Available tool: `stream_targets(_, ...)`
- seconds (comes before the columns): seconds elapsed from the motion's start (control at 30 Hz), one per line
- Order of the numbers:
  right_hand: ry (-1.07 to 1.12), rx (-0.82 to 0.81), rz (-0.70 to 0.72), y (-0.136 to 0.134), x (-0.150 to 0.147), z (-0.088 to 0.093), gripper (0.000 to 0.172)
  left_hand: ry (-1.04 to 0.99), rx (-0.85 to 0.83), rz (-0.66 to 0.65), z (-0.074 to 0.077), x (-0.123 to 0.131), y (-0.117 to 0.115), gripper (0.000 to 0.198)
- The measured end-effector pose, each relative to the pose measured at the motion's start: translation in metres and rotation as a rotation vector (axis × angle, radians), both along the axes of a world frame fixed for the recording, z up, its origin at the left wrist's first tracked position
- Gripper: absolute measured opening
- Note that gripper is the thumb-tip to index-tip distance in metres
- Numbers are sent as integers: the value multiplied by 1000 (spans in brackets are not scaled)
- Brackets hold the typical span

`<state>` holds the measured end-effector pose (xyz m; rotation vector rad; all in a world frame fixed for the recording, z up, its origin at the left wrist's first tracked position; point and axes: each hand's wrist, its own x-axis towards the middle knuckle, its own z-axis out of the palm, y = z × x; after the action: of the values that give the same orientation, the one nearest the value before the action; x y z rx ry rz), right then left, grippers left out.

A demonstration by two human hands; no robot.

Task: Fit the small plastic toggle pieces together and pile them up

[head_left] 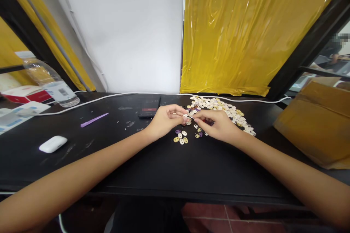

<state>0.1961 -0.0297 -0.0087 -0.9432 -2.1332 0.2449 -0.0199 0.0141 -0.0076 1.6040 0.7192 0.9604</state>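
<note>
My left hand (165, 122) is closed in a pinch on a small whitish piece (186, 116). Facing it, my right hand (220, 125) pinches a thin, light-coloured sliver (192, 117) whose tip meets that piece. The fingers cover most of both, so their exact kind stays unclear. Just below lies a group of small oval two-holed pieces (181, 135) in cream, yellow and purple. More small pieces (199, 131) sit under my right fingers. Behind my right hand spreads a large pile of similar, mostly cream pieces (232, 111).
At left on the black table (153, 167) are a white earbud case (53, 144), a purple strip (94, 120) and a plastic bottle (54, 83). A dark flat object (148, 108) lies behind my left hand. A cardboard box (317, 120) stands right; a white cable (109, 96) crosses the back.
</note>
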Motion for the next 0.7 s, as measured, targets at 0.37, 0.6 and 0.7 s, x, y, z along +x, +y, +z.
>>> stream_targets(0.37, -91, 27, -1, -2, -1, -1, 16, 57, 29, -30, 3, -2, -3, 23)
stream_targets(0.6, -350, 120, -42, -9, -1, 1, 19, 154, 46, -54, 5, -3, -7, 20)
stream_targets(0.7, -534, 178, -67, -12, -1, 5, 20, 184, 108, -54, 2, -1, -9, 16)
